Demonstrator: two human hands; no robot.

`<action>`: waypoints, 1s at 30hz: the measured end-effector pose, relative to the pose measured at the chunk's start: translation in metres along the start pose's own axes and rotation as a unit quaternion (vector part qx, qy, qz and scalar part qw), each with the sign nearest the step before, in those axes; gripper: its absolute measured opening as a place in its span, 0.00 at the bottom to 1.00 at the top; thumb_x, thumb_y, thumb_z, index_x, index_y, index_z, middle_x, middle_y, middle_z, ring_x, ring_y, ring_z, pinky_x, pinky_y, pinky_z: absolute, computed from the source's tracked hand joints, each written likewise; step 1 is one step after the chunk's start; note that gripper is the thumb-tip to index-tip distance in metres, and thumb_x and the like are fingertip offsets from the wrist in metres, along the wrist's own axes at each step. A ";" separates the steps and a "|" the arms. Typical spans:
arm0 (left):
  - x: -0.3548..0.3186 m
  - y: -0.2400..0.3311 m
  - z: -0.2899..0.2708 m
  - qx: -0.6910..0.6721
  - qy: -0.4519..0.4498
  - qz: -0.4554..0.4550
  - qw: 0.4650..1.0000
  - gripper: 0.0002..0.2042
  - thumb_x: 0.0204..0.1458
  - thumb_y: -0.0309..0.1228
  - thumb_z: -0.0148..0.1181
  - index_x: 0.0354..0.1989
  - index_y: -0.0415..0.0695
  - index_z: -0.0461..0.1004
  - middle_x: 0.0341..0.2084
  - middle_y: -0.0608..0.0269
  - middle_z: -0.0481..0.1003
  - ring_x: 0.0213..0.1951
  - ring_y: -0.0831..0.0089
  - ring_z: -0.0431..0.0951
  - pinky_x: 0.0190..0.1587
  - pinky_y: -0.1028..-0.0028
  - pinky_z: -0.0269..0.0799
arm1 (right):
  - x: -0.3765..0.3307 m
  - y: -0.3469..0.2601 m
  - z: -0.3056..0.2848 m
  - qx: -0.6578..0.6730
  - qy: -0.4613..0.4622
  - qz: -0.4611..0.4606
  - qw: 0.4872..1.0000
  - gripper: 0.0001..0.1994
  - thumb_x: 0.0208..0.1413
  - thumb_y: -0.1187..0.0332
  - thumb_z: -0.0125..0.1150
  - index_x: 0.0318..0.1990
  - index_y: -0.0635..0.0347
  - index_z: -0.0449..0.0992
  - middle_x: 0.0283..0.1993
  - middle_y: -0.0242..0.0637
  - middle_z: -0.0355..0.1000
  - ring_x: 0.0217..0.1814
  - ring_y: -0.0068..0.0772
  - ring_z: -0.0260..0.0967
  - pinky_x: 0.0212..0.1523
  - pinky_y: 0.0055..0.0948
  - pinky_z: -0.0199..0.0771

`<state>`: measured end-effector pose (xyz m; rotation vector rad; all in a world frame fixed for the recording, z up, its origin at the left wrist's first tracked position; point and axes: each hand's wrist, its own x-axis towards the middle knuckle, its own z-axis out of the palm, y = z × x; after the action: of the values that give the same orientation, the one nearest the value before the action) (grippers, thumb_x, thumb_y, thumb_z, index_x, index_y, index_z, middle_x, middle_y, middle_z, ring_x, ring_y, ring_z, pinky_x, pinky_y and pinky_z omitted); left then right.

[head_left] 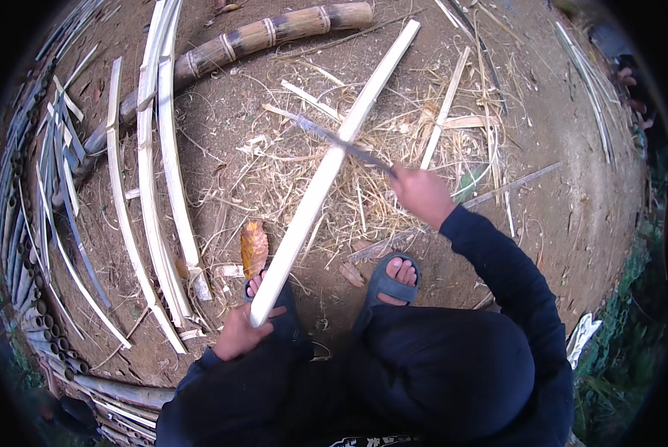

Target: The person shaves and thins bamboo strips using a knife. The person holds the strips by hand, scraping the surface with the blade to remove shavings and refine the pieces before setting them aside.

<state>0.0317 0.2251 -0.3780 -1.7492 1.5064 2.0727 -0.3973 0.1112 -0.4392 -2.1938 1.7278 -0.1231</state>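
A long, pale bamboo strip (pixel 311 201) slants from my lap up and away to the right. My left hand (pixel 242 332) is closed round its near end, beside my left sandal. In my right hand (pixel 422 195) is the handle end of a long, dark-bladed knife (pixel 349 147); my fingers cover the handle. The blade lies across the strip past its middle, pointing to the upper left. Where the two cross, the blade appears to touch the strip. Curly shavings (pixel 393 171) are heaped on the dirt under the strip and knife.
Several split bamboo strips (pixel 147 164) lie on the left, some across a thick bamboo pole (pixel 274 31). Stacked bamboo poles (pixel 28 298) line the far left edge. A brown dry leaf (pixel 254 249) lies by my left foot; my right sandal (pixel 388 287) stands near the shavings.
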 end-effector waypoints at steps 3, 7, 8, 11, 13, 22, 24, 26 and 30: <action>-0.002 0.012 -0.001 0.010 -0.012 0.003 1.000 0.22 0.46 0.18 0.58 0.54 0.33 0.73 0.47 0.66 0.82 0.42 0.78 0.80 0.49 0.75 0.75 | -0.019 -0.020 0.004 -0.073 -0.025 -0.178 0.981 0.09 0.62 0.63 0.55 0.40 0.59 0.73 0.19 0.46 0.73 0.19 0.49 0.75 0.21 0.47 0.75; -0.005 0.011 -0.001 -0.014 -0.021 -0.015 1.000 0.22 0.46 0.16 0.57 0.53 0.31 0.72 0.48 0.67 0.82 0.38 0.81 0.79 0.45 0.77 0.75 | 0.023 0.070 -0.007 0.016 0.036 0.193 0.980 0.11 0.66 0.64 0.51 0.40 0.63 0.73 0.19 0.46 0.73 0.19 0.51 0.74 0.22 0.48 0.76; -0.006 0.008 -0.001 -0.017 -0.022 -0.023 0.999 0.22 0.46 0.16 0.56 0.53 0.31 0.72 0.48 0.67 0.82 0.37 0.81 0.78 0.43 0.78 0.75 | 0.030 0.091 -0.003 -0.081 0.084 0.117 0.986 0.12 0.66 0.64 0.51 0.40 0.65 0.73 0.17 0.48 0.72 0.20 0.52 0.74 0.23 0.48 0.77; -0.010 0.034 -0.008 0.010 -0.009 -0.061 0.998 0.21 0.45 0.15 0.55 0.52 0.32 0.72 0.49 0.67 0.81 0.34 0.82 0.77 0.40 0.78 0.74 | 0.037 0.047 -0.002 -0.026 -0.022 0.100 0.994 0.12 0.66 0.62 0.51 0.42 0.63 0.72 0.22 0.46 0.75 0.23 0.49 0.77 0.26 0.47 0.80; -0.011 0.030 -0.007 0.024 0.016 -0.028 0.999 0.19 0.45 0.16 0.58 0.50 0.33 0.74 0.43 0.63 0.83 0.32 0.80 0.77 0.38 0.76 0.75 | 0.017 0.029 -0.010 -0.054 -0.043 -0.044 0.997 0.12 0.66 0.62 0.51 0.43 0.62 0.72 0.22 0.45 0.75 0.23 0.46 0.77 0.25 0.46 0.80; -0.023 -0.002 -0.020 0.044 0.060 -0.100 0.992 0.13 0.44 0.25 0.67 0.38 0.35 0.76 0.27 0.62 0.79 0.31 0.77 0.78 0.36 0.72 0.75 | 0.055 0.055 -0.015 -0.027 -0.083 0.044 0.995 0.13 0.67 0.64 0.46 0.44 0.65 0.73 0.20 0.41 0.73 0.19 0.42 0.75 0.21 0.38 0.80; -0.024 0.003 -0.020 0.038 0.048 -0.125 0.990 0.12 0.44 0.25 0.66 0.37 0.35 0.76 0.27 0.63 0.78 0.30 0.79 0.77 0.35 0.73 0.74 | 0.047 0.064 -0.019 -0.138 -0.016 -0.113 0.984 0.13 0.67 0.63 0.48 0.44 0.64 0.73 0.21 0.40 0.73 0.20 0.40 0.76 0.21 0.39 0.80; -0.026 0.010 -0.022 0.042 0.052 -0.133 0.989 0.12 0.44 0.25 0.66 0.37 0.35 0.76 0.26 0.64 0.78 0.31 0.79 0.76 0.35 0.73 0.74 | 0.068 0.103 -0.022 -0.070 -0.072 0.116 0.988 0.12 0.66 0.63 0.51 0.43 0.63 0.73 0.22 0.44 0.74 0.23 0.46 0.77 0.24 0.44 0.80; -0.019 0.000 -0.029 0.030 0.037 -0.129 0.991 0.12 0.44 0.25 0.66 0.37 0.35 0.76 0.26 0.66 0.76 0.30 0.80 0.75 0.34 0.73 0.74 | 0.094 0.123 -0.013 -0.013 0.031 0.180 0.983 0.12 0.66 0.64 0.50 0.41 0.64 0.73 0.25 0.51 0.76 0.27 0.54 0.77 0.32 0.49 0.80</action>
<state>0.0596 0.2153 -0.3602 -1.9020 1.2649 1.8393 -0.4906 -0.0056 -0.4794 -1.8738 2.1389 -0.0796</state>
